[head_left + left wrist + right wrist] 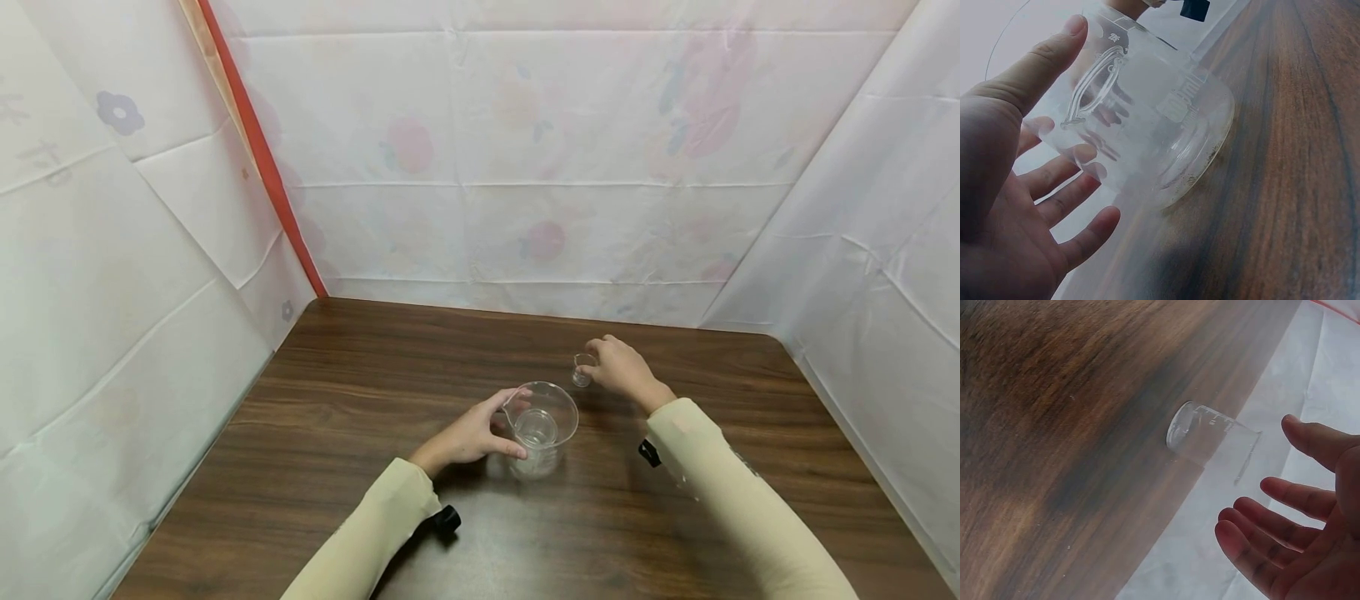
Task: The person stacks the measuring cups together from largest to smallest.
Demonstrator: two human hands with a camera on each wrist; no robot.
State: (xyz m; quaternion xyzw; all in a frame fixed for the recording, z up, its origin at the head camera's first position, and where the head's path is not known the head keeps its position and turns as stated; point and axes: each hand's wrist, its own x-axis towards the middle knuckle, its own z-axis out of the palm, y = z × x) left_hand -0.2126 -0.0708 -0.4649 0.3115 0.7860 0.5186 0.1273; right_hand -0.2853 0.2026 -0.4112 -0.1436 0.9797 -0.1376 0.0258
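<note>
A large clear glass beaker (553, 457) stands on the table, with a smaller glass beaker (536, 427) nested inside it. My left hand (472, 430) holds the large beaker from its left side, thumb on the near side and fingers round the far side. In the left wrist view, printed markings show on the large beaker (1204, 119). Further back and to the right, a tiny glass beaker (1210, 434) sits upright on the table. My right hand (621, 367) is beside it, fingers and thumb spread around its rim; a gap shows in the right wrist view.
The dark wood-grain table (315, 417) is bounded at the back and sides by white patterned sheets (480, 233). A red strip (262, 158) runs down the back left corner. Black wrist devices (447, 520) sit by both sleeves.
</note>
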